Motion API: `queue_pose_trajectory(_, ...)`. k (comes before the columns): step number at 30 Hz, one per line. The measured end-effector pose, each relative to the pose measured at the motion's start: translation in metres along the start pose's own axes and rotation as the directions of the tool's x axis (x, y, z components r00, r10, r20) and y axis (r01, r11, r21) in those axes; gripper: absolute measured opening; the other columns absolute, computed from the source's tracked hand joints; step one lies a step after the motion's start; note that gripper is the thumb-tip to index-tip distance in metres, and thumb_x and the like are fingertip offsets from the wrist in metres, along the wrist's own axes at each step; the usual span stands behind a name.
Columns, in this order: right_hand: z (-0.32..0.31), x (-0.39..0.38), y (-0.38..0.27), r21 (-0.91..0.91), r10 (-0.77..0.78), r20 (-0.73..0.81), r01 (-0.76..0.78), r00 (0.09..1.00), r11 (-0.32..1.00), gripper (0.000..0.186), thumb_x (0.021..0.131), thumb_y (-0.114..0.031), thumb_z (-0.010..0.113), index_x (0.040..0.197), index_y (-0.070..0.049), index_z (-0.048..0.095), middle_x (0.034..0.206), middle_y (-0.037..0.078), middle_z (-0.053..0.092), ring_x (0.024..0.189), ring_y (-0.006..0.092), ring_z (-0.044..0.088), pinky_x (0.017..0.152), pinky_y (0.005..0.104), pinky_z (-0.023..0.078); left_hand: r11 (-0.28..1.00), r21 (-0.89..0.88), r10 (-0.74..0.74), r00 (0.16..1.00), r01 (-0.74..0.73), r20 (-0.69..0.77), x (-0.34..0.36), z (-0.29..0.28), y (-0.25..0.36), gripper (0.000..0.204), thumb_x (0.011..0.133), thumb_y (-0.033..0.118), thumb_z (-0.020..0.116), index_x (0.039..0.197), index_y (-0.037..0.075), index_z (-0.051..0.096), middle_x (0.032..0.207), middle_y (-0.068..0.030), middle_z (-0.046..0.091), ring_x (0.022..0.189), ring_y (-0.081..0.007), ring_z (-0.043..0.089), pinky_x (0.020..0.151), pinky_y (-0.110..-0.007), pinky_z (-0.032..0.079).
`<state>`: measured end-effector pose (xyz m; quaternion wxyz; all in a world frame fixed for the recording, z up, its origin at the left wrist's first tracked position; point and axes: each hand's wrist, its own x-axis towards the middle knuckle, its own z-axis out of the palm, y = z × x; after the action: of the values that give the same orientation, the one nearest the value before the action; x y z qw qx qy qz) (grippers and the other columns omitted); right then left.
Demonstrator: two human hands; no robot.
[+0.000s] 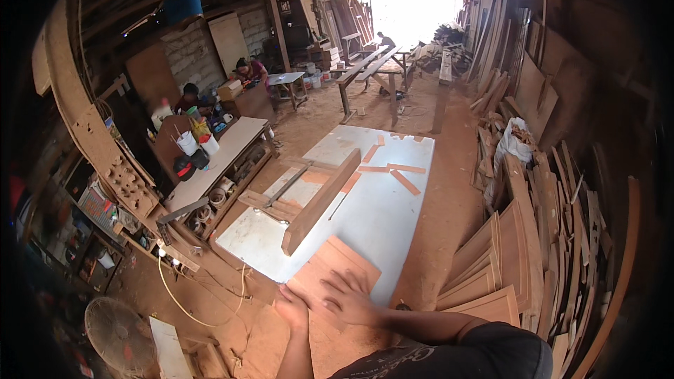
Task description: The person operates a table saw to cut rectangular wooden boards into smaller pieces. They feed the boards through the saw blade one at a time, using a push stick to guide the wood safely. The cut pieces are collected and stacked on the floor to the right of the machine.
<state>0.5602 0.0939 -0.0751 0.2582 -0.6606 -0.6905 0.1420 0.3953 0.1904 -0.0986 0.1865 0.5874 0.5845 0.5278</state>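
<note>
A flat reddish-brown wooden panel (pixel 335 261) lies at the near end of the white-topped worktable (pixel 393 228), partly past its edge. My right hand (pixel 351 300) rests flat on top of the panel with its fingers spread. At the panel's near left edge, my left hand (pixel 292 309) grips it, the fingers partly hidden. Beyond the panel, a long thick wooden beam (pixel 323 200) runs lengthwise over the table. Several short wood strips (pixel 405 182) are scattered at the far right of the tabletop.
Many boards and offcuts (pixel 554 238) lean along the right side, near a white sack (pixel 516 142). A side bench (pixel 217 161) with cups stands left, behind a wooden post (pixel 105 137). A fan (pixel 121 335) is at lower left. Two people sit at the far left; trestles (pixel 365 70) stand ahead.
</note>
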Motion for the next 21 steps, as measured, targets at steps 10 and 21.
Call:
queue_pose_trajectory(10,0.066,0.041,0.075,-0.118,-0.035,-0.061,0.027,0.998,0.993,0.055,0.108,-0.043,0.052,0.155,-0.016,0.056,0.172,0.019,0.035,0.159,0.0521,0.023,0.126,0.0744,0.013,0.848,-0.137,0.425,0.504,-0.511,0.752,0.017,0.044,-0.020,0.057,0.109,0.036,0.057,0.151,-0.002,0.054,0.167,-0.0274,0.040,0.151,-0.0466,0.042,0.124,-0.059,0.030)
queue_pose_trajectory(21,0.012,0.093,0.155,0.513,0.107,-0.302,0.067,0.947,0.856,0.027,0.104,-0.011,0.061,0.125,0.001,0.071,0.132,0.021,0.071,0.128,0.0400,0.064,0.111,0.0475,0.049,0.676,0.258,0.147,0.469,-0.690,0.871,0.063,0.172,-0.007,0.087,0.107,0.067,0.039,0.169,0.006,0.033,0.177,-0.0187,0.024,0.164,-0.0416,0.016,0.133,-0.055,0.009)
